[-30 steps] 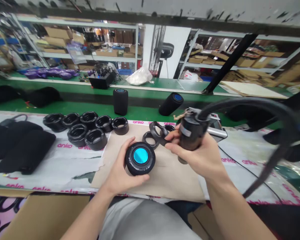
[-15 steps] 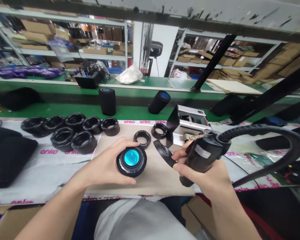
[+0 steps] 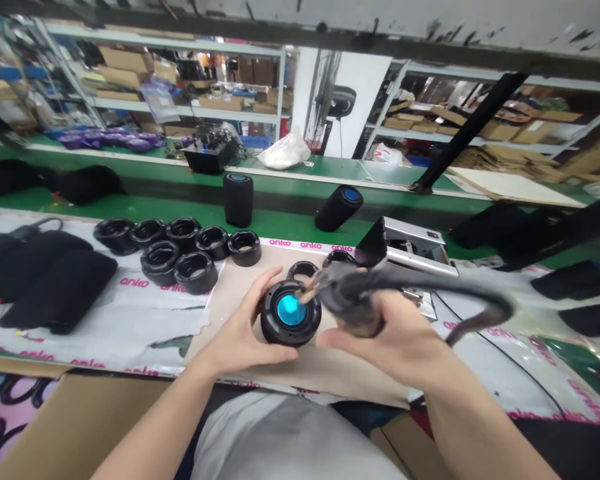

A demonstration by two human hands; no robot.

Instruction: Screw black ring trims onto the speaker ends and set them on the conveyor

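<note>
1. Speaker (image 3: 290,311): gripped in the left hand (image 3: 240,327), blue face up, over a tan sheet (image 3: 340,373).
2. Right hand (image 3: 385,330): closed around a blurred hose-fed tool (image 3: 353,300), which has moved from beside the speaker to over its face.

Black speaker (image 3: 290,327) with cyan disc (image 3: 289,310), lower centre; white plastic sheet (image 3: 130,320) repeating pink "anko" lettering, lower left; green conveyor belt (image 3: 280,227), mid-frame.
</note>
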